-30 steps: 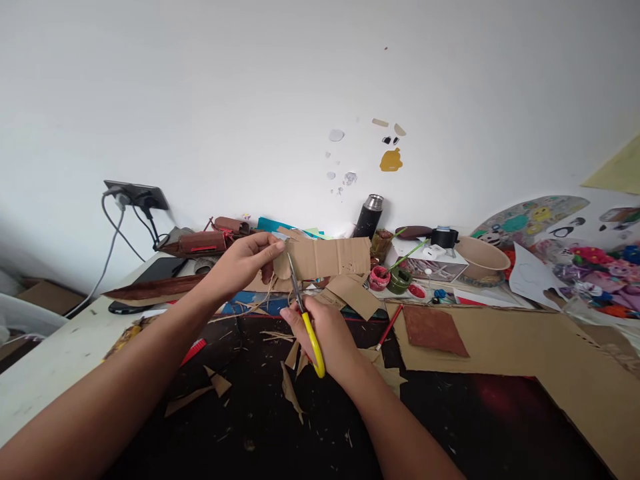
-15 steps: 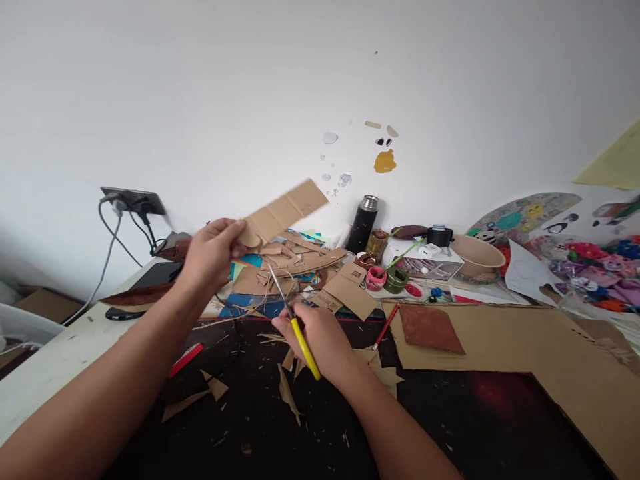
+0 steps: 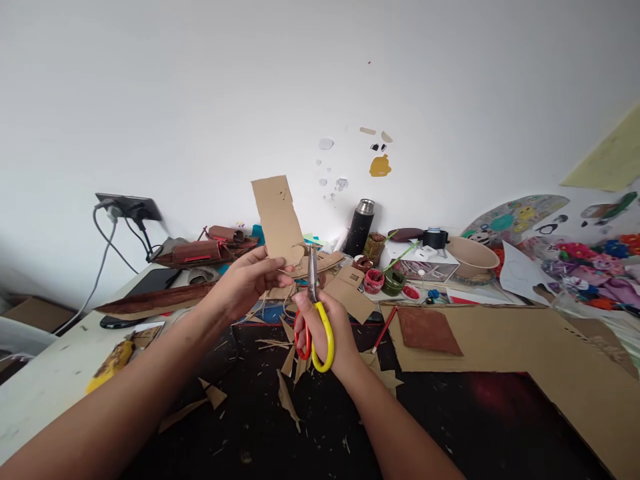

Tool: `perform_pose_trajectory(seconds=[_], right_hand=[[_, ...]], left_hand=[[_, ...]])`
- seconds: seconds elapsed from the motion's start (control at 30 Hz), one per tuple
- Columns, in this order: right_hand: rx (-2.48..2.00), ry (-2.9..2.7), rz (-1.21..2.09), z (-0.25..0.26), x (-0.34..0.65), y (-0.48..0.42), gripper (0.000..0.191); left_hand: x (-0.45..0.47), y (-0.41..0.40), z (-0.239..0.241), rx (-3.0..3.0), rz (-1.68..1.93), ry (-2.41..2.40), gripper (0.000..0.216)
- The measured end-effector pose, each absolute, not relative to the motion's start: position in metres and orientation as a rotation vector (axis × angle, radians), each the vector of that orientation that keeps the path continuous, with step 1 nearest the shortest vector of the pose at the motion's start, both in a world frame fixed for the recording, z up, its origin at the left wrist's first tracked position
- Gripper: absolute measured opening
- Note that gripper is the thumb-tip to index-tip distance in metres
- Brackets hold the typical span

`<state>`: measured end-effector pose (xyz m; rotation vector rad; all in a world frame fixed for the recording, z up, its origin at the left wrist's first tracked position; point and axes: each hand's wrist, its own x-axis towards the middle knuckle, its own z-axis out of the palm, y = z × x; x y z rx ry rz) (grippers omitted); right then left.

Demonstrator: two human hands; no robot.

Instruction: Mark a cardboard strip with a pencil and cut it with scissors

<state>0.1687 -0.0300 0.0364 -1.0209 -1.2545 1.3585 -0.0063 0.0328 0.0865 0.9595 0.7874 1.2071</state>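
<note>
My left hand [image 3: 250,280] pinches the lower end of a brown cardboard strip [image 3: 277,217] and holds it upright above the desk. My right hand [image 3: 325,330] grips scissors [image 3: 315,313] with red and yellow handles. Their blades point up and meet the rounded bottom edge of the strip. Both hands hover over a black mat [image 3: 450,413] strewn with cardboard scraps [image 3: 287,393].
A large L-shaped cardboard sheet [image 3: 525,347] with a brown square on it lies to the right. Paint pots [image 3: 385,280], a black flask [image 3: 361,227], a bowl [image 3: 473,257] and craft clutter line the wall. A phone [image 3: 145,283] and charger cables sit at left.
The left hand has turned the cardboard strip from slanted to upright and brought it back toward the centre. The right hand has raised the scissors so the blades point up at the strip's lower edge.
</note>
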Motion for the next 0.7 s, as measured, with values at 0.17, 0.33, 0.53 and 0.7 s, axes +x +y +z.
perform_pose_trajectory(seconds=[0.17,0.33,0.53,0.7], right_hand=[[-0.962,-1.123,1.373,0.048,0.17,-0.028,0.058],[-0.919,-1.11,1.341,0.05,0.171,-0.029,0.054],[-0.928,-1.096,1.318,0.047,0.173,-0.028,0.048],[-0.919,-1.088,1.325,0.049,0.173,-0.028,0.045]], left_hand=[[0.004,0.026,0.079,1.011,1.11,0.779,0.029],[0.011,0.018,0.076,1.095,1.016,0.808,0.025],[0.012,0.013,0.08,1.195,0.918,0.857,0.032],[-0.008,0.028,0.103,0.988,1.301,0.879,0.052]])
